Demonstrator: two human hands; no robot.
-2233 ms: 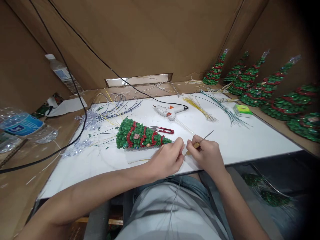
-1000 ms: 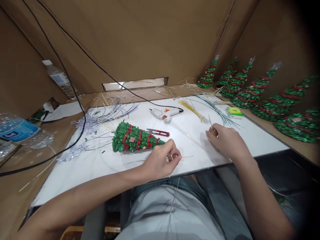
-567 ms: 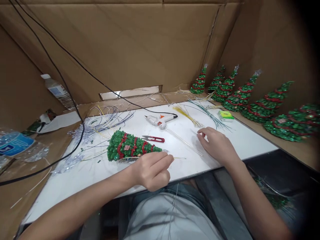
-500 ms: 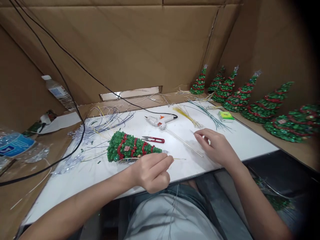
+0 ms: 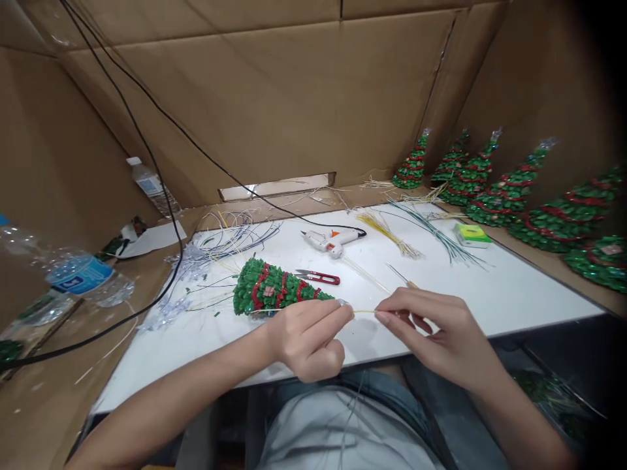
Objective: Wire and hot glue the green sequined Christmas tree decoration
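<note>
My left hand (image 5: 313, 339) is closed, its fingers curled in and pinching a thin yellow wire (image 5: 364, 311). The wire spans the short gap to my right hand (image 5: 431, 333), whose thumb and forefinger pinch its other end. Just behind my right hand's knuckles, a thin pointed tool (image 5: 399, 273) shows its metal shaft; I cannot tell whether it is held or lies on the board. A small green Christmas tree with red garland (image 5: 274, 287) lies on its side behind my left hand. Beyond it are red-handled thread snips (image 5: 321, 277).
A white glue gun (image 5: 329, 241) with a black cord lies on the white board (image 5: 529, 294). Yellow wires (image 5: 382, 228), green wires (image 5: 435, 235) and a green-yellow box (image 5: 471, 235) are at right. Several finished trees (image 5: 512, 186) line that side. Water bottles (image 5: 88, 274) stand left.
My right hand has moved left and taken the yellow wire's free end. The pointed tool now shows behind that hand instead of at its fingertips. The view has shifted left.
</note>
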